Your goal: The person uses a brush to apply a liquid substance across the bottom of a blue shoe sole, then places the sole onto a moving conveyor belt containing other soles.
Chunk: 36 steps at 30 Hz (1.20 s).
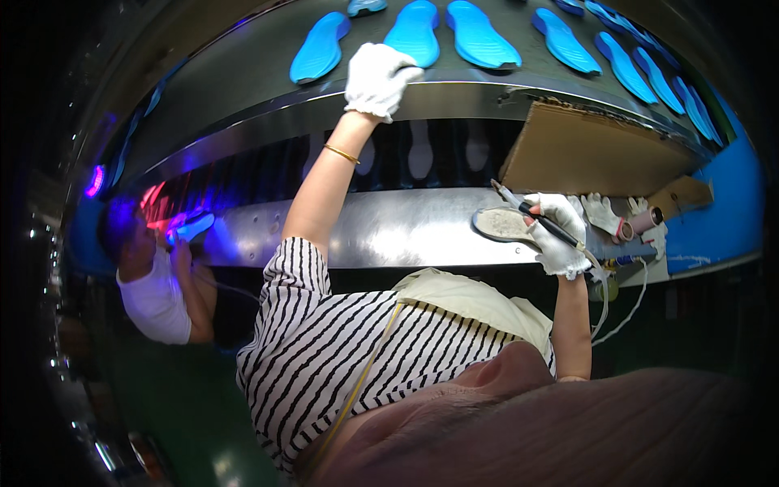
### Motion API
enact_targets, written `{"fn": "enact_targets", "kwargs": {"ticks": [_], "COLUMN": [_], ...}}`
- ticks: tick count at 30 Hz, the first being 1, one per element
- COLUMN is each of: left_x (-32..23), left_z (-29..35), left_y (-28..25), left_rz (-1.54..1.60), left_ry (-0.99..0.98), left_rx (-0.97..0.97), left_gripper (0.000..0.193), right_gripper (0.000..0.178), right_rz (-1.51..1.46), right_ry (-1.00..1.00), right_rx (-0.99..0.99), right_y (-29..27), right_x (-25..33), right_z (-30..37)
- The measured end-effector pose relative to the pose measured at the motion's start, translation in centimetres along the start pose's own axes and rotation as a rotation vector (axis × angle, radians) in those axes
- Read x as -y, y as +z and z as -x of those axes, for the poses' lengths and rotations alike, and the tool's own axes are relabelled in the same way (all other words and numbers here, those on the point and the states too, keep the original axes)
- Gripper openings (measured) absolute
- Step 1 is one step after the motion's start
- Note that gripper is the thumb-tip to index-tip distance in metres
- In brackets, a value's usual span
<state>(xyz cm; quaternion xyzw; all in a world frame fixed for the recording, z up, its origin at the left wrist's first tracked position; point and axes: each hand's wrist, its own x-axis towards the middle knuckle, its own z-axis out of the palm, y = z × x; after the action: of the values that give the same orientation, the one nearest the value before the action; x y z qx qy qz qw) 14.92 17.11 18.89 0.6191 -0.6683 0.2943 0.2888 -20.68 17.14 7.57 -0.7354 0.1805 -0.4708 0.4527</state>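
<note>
On the dark conveyor belt, my white-gloved left hand is closed at the near end of a blue shoe sole, thumb and fingers at its edge. My right hand, in a white glove with some bare fingertips, grips a corded pen-shaped tool with a black handle and narrow tip. Its tip points away from me, over the far edge of a sole-shaped piece with a pale, worn face and dark rim. That piece lies on the metal ledge, its right end beside my right hand.
More blue soles lie along the belt. A cardboard sheet stands beyond my right hand, near spare gloves and a thread spool. On the left, another person holds a sole under purple light.
</note>
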Motion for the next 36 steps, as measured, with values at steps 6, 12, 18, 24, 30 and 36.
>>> {"fn": "enact_targets", "kwargs": {"ticks": [6,12,18,24,30,36], "left_x": [-1.8,-1.6,-5.7,-12.6,-16.2,-18.6], "left_z": [0.4,1.1,6.7,12.8,12.7,11.9], "left_y": [-5.5,-10.3,-1.0,1.4,2.8,4.7], "left_rz": [0.901,1.255,2.298,2.618,2.613,2.517], "left_ry": [-0.020,0.017,-0.713,-1.163,-0.923,-1.025], "left_rx": [-0.533,-0.431,0.375,0.342,0.343,0.245], "left_gripper": [0.014,0.044,0.069,0.083,0.078,0.088], "right_gripper": [0.016,0.015,0.021,0.021,0.019,0.024], "right_rz": [-0.032,-0.073,-0.062,-0.282,-0.135,-0.308], "right_ry": [0.132,0.199,0.013,0.046,-0.255,-0.157], "right_rx": [-0.063,-0.123,-0.107,-0.083,-0.120,-0.033], "right_y": [-0.5,-0.3,-0.4,0.8,2.4,3.3], "right_x": [-1.6,-4.1,-4.1,-0.3,0.9,0.8], "right_z": [0.0,-0.8,-0.5,-0.9,-3.6,-2.4]}}
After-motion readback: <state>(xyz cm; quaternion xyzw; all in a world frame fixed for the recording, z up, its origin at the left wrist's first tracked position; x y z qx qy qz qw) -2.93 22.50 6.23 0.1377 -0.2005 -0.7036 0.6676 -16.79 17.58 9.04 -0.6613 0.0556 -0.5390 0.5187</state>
